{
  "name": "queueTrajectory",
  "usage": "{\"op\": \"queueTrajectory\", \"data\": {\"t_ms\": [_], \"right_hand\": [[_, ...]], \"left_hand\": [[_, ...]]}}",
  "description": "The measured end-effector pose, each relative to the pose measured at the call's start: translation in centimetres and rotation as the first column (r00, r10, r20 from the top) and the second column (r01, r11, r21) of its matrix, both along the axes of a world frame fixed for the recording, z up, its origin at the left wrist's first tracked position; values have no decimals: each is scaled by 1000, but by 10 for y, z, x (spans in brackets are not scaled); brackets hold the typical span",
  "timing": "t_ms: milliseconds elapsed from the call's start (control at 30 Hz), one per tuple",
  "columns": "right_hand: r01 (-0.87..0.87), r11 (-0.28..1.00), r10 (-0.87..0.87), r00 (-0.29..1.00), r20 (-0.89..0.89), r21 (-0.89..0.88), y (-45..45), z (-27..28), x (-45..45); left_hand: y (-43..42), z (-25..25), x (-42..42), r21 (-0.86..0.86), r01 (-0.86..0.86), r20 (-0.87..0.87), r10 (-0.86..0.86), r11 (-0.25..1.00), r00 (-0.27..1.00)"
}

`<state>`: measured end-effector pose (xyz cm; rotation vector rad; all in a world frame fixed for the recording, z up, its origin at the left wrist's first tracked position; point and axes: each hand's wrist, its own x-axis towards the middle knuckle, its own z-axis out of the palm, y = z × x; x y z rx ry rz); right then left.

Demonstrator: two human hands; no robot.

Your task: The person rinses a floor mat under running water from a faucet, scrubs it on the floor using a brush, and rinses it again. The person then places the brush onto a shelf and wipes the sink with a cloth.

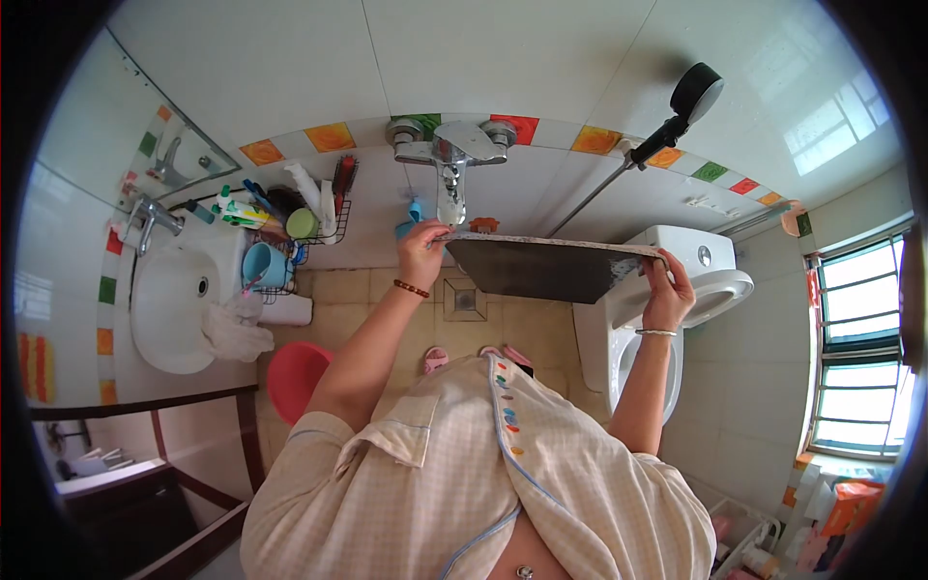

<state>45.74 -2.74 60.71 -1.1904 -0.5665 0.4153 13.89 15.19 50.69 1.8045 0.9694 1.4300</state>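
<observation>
A thin dark grey rectangular panel is held up in front of me, tilted, its light speckled edge towards the wall. My left hand pinches its left corner, just below the spout of the wall-mounted faucet. At the other end, my right hand has its fingers closed on the right corner, near the toilet. A shinier, patchy area shows on the panel's face close to my right hand. Whether water is running from the spout, I cannot tell.
To the left stand a white washbasin, a wire rack of bottles and a light blue cup. A pink basin is on the tiled floor beside a floor drain. A black shower head hangs upper right.
</observation>
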Motion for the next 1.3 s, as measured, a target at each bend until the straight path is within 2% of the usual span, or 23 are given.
{"op": "queueTrajectory", "data": {"t_ms": [67,133,167,233,267,333,467,567,633,667,733,767,833,867,933,1000,1100,1167,1200,1233,1300], "right_hand": [[6,1000,-6,1000,-7,6,-4,1,6],[22,1000,-21,1000,-5,16,-5,2,7],[21,1000,-21,1000,-4,14,-6,3,7],[45,999,-45,999,-14,1,-4,6,8],[41,999,-41,999,-12,-1,-4,6,10],[51,999,-51,998,-49,12,-4,5,14],[33,999,-33,999,-36,-8,-2,7,7],[-5,993,13,997,72,-116,8,4,-11],[-101,988,114,987,109,-115,22,1,-32],[-129,985,143,982,124,-117,31,-3,-43],[-178,970,208,961,181,-166,46,-4,-75],[-195,958,241,945,219,-211,52,-2,-93],[-253,936,321,897,302,-245,64,-15,-123],[-263,933,331,894,303,-245,67,-18,-135],[-331,893,399,896,196,-304,74,-21,-150],[-350,886,415,891,184,-303,84,-26,-154],[-371,855,448,880,157,-362,94,-26,-171],[-432,847,514,814,271,-309,102,-36,-191],[-486,839,532,827,181,-245,104,-37,-204],[-488,838,534,826,183,-245,107,-38,-208],[-420,860,508,760,405,-290,118,-37,-209]], "left_hand": [[5,-4,5,28,20,-34,-19,999,999],[10,1,7,-150,8,-227,-43,989,973],[9,7,10,-152,8,-227,-42,988,973],[7,24,16,55,-41,-284,55,998,957],[6,31,16,54,-45,-282,58,998,958],[1,39,14,64,-40,-512,67,997,857],[-2,41,3,148,30,-551,57,989,833],[-1,25,-20,50,-12,-493,35,999,869],[-3,22,-36,110,-118,-656,161,987,737],[-10,25,-36,110,-110,-654,155,988,740],[-24,36,-36,274,-185,-651,323,944,686],[-27,38,-31,278,-191,-648,331,941,686],[-33,41,-22,192,79,-666,70,978,743],[-24,25,-25,145,131,-667,0,981,745],[-18,8,-37,116,121,-623,-23,986,782],[-17,3,-42,89,113,-577,-42,990,816],[-34,26,-39,59,74,-536,-31,996,843],[-36,48,-25,128,131,-497,-51,983,866],[-31,45,-26,129,128,-496,-48,983,867],[-25,43,-27,118,121,-468,-53,986,882],[-16,40,-31,109,116,-440,-56,987,896]]}}
